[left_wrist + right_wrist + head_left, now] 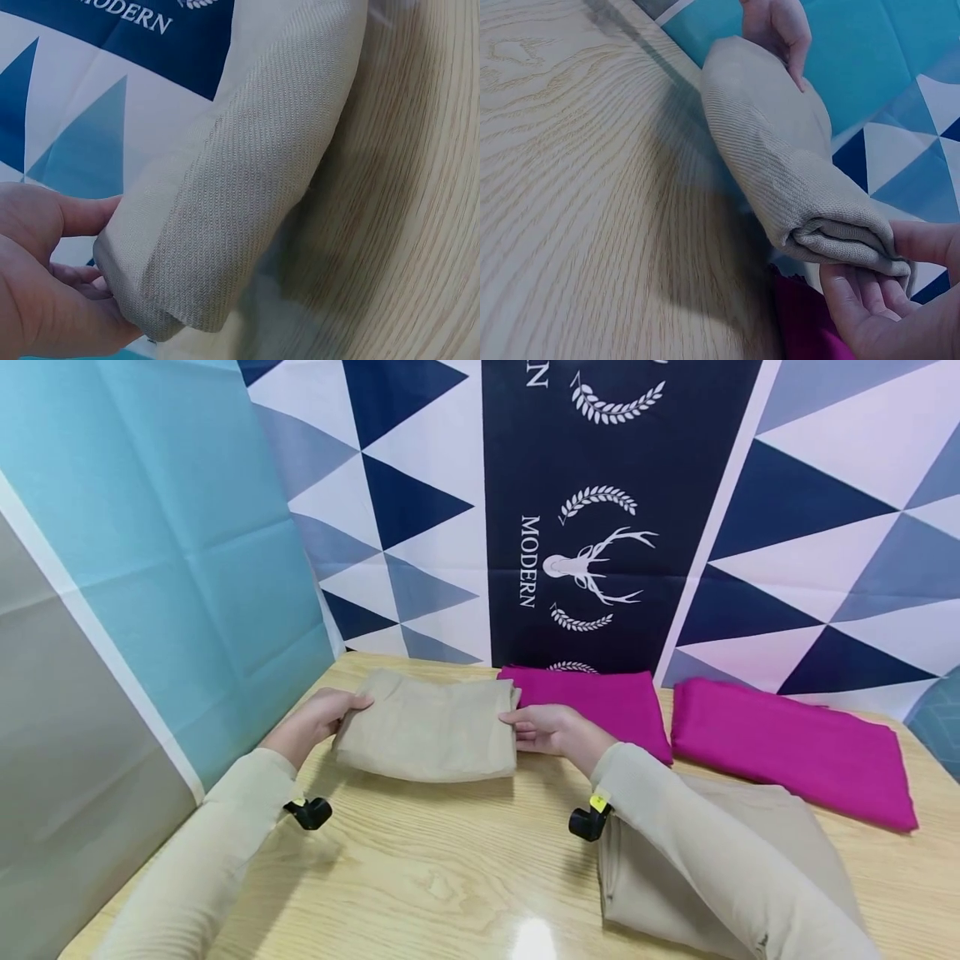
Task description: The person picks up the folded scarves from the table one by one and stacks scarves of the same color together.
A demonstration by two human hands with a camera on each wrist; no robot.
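A folded beige cloth [431,727] is held between both hands near the back left of the table. My left hand [330,710] grips its left end, thumb on top and fingers underneath. At the opposite end my right hand [547,728] pinches the folded layers the same way. The right wrist view shows the rolled fold layers of the cloth [780,172] between thumb and fingers, with a shadow on the wood below. In the left wrist view, the thumb and fingers of the left hand [60,277] close round the cloth's corner.
A folded magenta cloth [592,706] lies behind my right hand, and another magenta cloth [787,752] lies farther right. Under my right forearm is a second folded beige cloth [675,868] on the wooden table [435,877]. Patterned fabric [420,510] hangs along the back.
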